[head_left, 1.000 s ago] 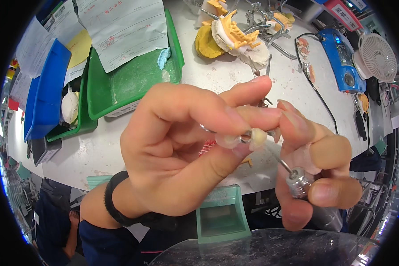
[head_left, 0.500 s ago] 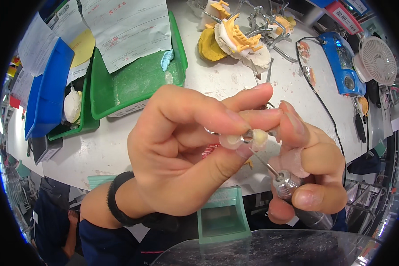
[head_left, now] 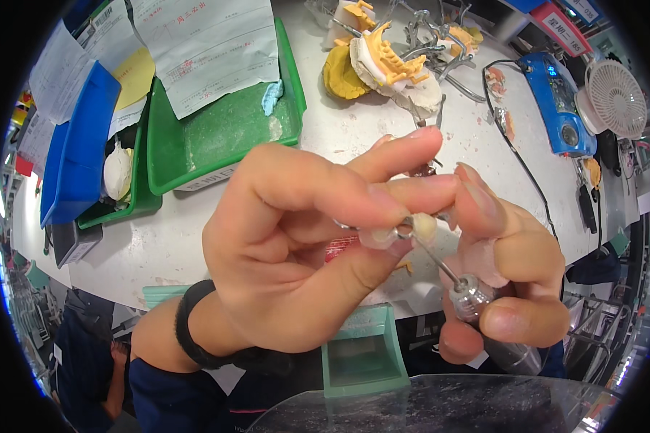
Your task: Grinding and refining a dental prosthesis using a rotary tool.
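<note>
My left hand [head_left: 289, 245] pinches a small removable partial denture [head_left: 426, 228] between thumb and forefinger. It shows a cream tooth, a translucent pinkish base and shiny metal; my fingertips hide part of it. In my right hand [head_left: 520, 267] is a silver rotary handpiece [head_left: 471, 297], gripped low with the fingers wrapped round it. Its thin shank slants up and left to the metal part of the denture beside the tooth. Whether the tip touches it I cannot tell. My right fingertips meet the left ones above the denture. A pale pink wrap covers one right finger.
A green tray [head_left: 289, 86] with papers lies at left, beside a blue tray [head_left: 79, 151]. Plaster and yellow dental models [head_left: 393, 65] stand at the back. A blue control box [head_left: 552, 108], black cord [head_left: 531, 166] and white fan [head_left: 614, 97] are at right. A clear shield [head_left: 440, 408] is below.
The handpiece has shifted slightly right and down, and its shank now lies closer to the metal beside the tooth. The denture has turned a little; my left hand has moved slightly left.
</note>
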`<state>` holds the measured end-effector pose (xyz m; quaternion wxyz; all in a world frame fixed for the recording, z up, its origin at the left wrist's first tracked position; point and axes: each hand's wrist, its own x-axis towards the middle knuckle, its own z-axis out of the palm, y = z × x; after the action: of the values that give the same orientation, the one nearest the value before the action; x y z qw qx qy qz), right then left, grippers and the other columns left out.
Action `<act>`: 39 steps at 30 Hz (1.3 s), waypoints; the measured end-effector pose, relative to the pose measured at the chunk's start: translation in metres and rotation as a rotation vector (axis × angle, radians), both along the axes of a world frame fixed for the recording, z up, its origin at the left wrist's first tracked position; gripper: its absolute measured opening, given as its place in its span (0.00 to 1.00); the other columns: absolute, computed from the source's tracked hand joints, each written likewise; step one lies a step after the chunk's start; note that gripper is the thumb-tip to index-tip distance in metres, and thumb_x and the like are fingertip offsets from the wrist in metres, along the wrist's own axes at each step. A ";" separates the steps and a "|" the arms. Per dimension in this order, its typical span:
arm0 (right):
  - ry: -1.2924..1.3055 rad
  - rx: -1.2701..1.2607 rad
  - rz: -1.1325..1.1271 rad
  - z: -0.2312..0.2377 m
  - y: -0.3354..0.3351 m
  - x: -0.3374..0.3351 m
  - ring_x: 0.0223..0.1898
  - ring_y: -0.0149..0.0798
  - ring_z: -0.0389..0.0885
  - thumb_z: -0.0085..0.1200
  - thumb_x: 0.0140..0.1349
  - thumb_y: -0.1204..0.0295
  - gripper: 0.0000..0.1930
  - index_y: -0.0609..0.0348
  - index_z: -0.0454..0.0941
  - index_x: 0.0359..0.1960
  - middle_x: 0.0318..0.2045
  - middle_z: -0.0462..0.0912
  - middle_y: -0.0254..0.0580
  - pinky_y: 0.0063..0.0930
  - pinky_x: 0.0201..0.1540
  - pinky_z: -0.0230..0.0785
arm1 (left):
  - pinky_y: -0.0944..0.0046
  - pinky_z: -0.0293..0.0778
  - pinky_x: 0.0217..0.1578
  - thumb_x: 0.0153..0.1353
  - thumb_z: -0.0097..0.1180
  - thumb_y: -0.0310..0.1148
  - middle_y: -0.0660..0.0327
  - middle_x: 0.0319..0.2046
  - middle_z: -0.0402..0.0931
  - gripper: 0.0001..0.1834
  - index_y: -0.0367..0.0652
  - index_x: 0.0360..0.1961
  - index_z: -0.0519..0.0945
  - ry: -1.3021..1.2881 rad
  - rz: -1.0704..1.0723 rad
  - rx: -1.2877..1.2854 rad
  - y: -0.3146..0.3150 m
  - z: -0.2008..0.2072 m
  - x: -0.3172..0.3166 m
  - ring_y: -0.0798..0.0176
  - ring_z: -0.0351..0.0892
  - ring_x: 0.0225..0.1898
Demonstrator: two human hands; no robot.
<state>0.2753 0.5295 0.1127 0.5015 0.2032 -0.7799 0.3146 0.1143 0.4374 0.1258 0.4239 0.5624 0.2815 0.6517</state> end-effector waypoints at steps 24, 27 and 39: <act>-0.078 -0.141 -0.020 0.007 -0.004 0.007 0.49 0.70 0.69 0.57 0.55 0.66 0.21 0.50 0.61 0.47 0.37 0.64 0.48 0.59 0.44 0.71 | 0.62 0.67 0.51 0.61 0.46 0.27 0.49 0.53 0.67 0.25 0.28 0.59 0.60 0.186 0.062 -0.109 -0.003 0.005 -0.001 0.62 0.72 0.49; -0.084 -0.154 -0.053 0.010 -0.003 0.010 0.49 0.70 0.68 0.55 0.56 0.64 0.20 0.49 0.61 0.47 0.36 0.64 0.47 0.62 0.47 0.67 | 0.62 0.68 0.50 0.61 0.46 0.28 0.49 0.54 0.67 0.24 0.28 0.57 0.62 0.217 0.038 -0.175 -0.001 0.012 -0.002 0.63 0.72 0.48; -0.031 -0.250 -0.096 0.006 -0.010 0.014 0.51 0.68 0.68 0.51 0.59 0.59 0.17 0.48 0.63 0.46 0.33 0.65 0.45 0.64 0.52 0.62 | 0.59 0.69 0.47 0.62 0.46 0.30 0.46 0.48 0.69 0.19 0.29 0.51 0.69 -0.014 -0.024 -0.147 0.000 0.010 -0.001 0.60 0.72 0.44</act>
<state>0.2898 0.5198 0.1191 0.5252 0.0969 -0.7511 0.3880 0.1129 0.4378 0.1355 0.4740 0.5284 0.3189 0.6280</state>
